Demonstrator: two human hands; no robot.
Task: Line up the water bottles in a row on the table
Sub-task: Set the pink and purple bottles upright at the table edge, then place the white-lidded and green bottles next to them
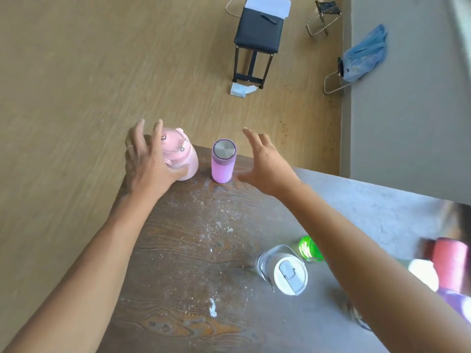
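Two bottles stand side by side at the far corner of the dark wooden table [193,250]: a pale pink jug-shaped bottle [184,156] and, right of it, a purple bottle with a silver lid [223,161]. My left hand [146,163] is against the pink bottle's left side, fingers spread, thumb at its base. My right hand [265,164] hovers open just right of the purple bottle, not touching it. Nearer me stand a clear bottle with a white flip lid [285,268] and a green bottle [309,249], partly hidden by my right forearm.
At the right edge a red cup-like object [449,263] and something purple [453,301] are blurred. Beyond the table lie the wood floor, a black stool [256,36] with papers, and folding stools with a blue bag [362,57].
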